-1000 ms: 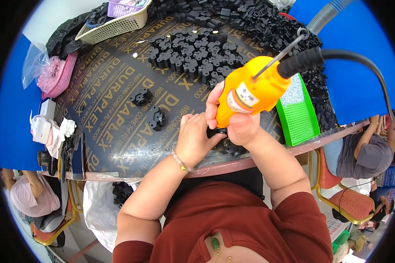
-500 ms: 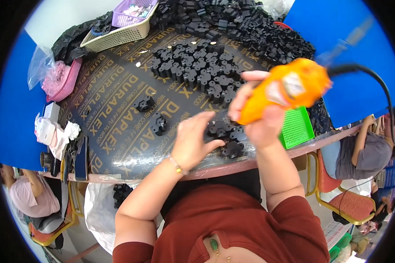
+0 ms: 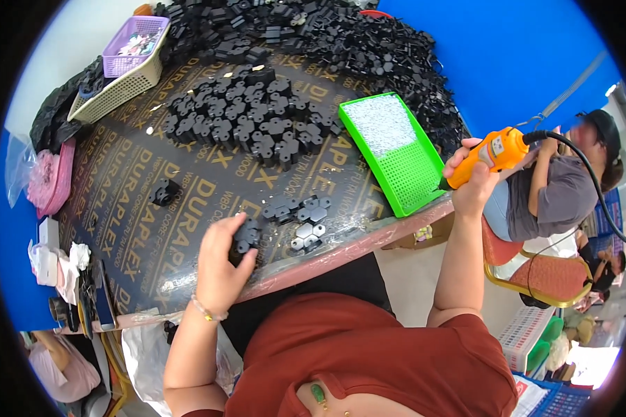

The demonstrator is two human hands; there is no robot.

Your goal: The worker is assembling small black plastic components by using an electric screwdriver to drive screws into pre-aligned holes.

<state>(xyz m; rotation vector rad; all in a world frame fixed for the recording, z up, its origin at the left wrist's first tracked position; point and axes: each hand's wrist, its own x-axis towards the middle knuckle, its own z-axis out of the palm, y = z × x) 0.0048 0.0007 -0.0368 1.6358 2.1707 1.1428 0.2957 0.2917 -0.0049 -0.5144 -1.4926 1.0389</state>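
My right hand (image 3: 474,193) is wrapped round an orange electric screwdriver (image 3: 481,162), its dark tip pointing down at the right edge of a green perforated tray (image 3: 416,163). Small silvery pieces, too fine to tell apart, fill the tray's far half. At the table's near side, my left hand (image 3: 219,267) curves its fingers and thumb round a black plastic part (image 3: 247,235). Just right of it lie several similar black lobed parts (image 3: 295,208), and a shiny one (image 3: 308,235) sits closer to the table edge. Another black part (image 3: 165,192) lies alone farther left.
Many upright black parts (image 3: 243,115) stand grouped mid-table, with a heap of loose black pieces (image 3: 382,52) behind. Baskets (image 3: 122,87) stand far left. A black cable (image 3: 584,153) and coiled spring (image 3: 570,87) run from the screwdriver. Another person (image 3: 553,198) sits at right.
My right hand has moved right with the screwdriver, from above the black parts to the green tray. My left hand has moved left and closed round a black part. The view has shifted.
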